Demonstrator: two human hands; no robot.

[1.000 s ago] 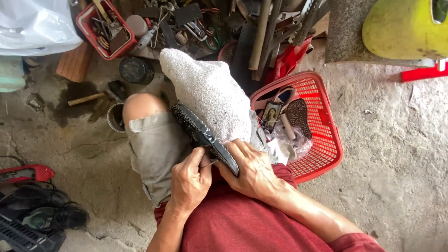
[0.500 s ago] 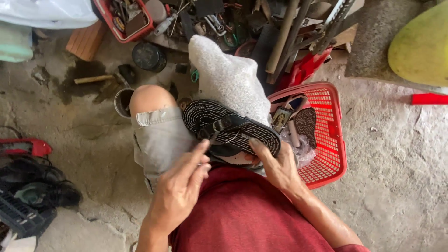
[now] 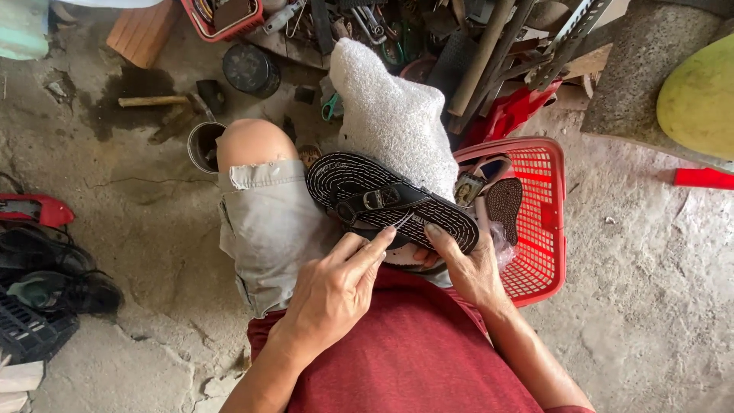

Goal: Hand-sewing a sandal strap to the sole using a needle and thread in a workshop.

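1. Left hand (image 3: 329,294): fingers stretched nearly flat, tips touching the sandal's near edge, gripping nothing.
2. Right hand (image 3: 466,268) is closer in, curled under the heel end, holding it.
3. Black sandal (image 3: 390,200) sits over the lap, long axis running upper-left to lower-right.
4. Red basket (image 3: 547,222) just right holds more soles.
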